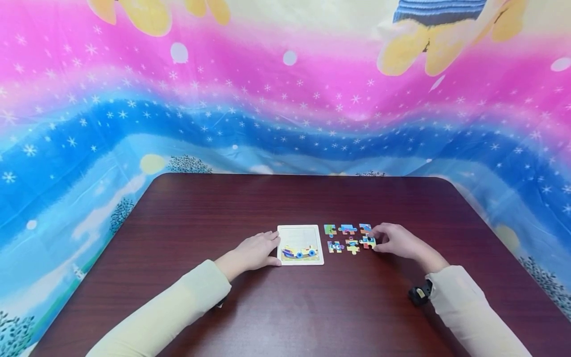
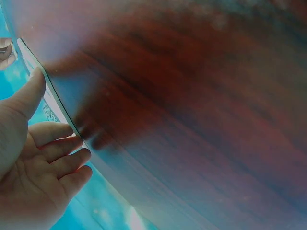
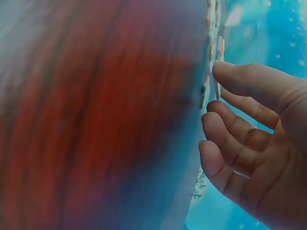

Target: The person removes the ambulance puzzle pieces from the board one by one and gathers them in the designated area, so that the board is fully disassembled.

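A square white-rimmed puzzle tray (image 1: 300, 265) lies on the table, with a picture of a colourful vehicle along its lower part. My left hand (image 1: 254, 252) rests against the tray's left edge, its thumb near the lower corner; in the left wrist view the fingers of the left hand (image 2: 48, 167) touch that edge, only loosely bent. To the right of the tray, my right hand (image 1: 397, 241) pinches a jigsaw piece (image 1: 368, 242) between thumb and forefinger. Seen from the right wrist, the pinched jigsaw piece (image 3: 216, 87) stands edge-on at the fingertips of the right hand (image 3: 254, 129).
Several other loose jigsaw pieces (image 1: 347, 229) lie in two rows between the tray and my right hand. The dark wood table (image 1: 267, 307) ends at a patterned cloth backdrop (image 1: 285, 109). A black device (image 1: 419, 294) is strapped at my right wrist.
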Demonstrator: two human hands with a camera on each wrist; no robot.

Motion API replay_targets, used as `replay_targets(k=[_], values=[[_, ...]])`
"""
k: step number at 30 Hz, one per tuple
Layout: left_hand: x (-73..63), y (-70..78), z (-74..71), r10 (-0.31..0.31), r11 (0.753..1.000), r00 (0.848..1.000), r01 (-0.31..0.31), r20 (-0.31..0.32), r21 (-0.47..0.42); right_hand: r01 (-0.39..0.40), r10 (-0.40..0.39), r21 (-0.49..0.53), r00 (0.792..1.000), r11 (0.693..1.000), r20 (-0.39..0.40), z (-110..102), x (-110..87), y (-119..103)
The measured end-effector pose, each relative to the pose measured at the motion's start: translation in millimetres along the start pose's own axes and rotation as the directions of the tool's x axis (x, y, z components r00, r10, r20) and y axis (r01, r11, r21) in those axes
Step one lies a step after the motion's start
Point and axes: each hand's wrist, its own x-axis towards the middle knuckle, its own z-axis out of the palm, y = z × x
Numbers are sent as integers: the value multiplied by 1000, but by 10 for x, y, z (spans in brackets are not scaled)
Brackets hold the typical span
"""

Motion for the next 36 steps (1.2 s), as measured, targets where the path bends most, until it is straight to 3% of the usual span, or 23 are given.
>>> replay_targets(k=[27,36], values=[[-4,19,-5,1,1000,1000,-1,1,4,-28,28,-9,999,1000,34,2,-44,-7],[-10,9,-12,8,1000,1000,-8,-7,7,22,-23,23,999,999,27,-23,95,-201]])
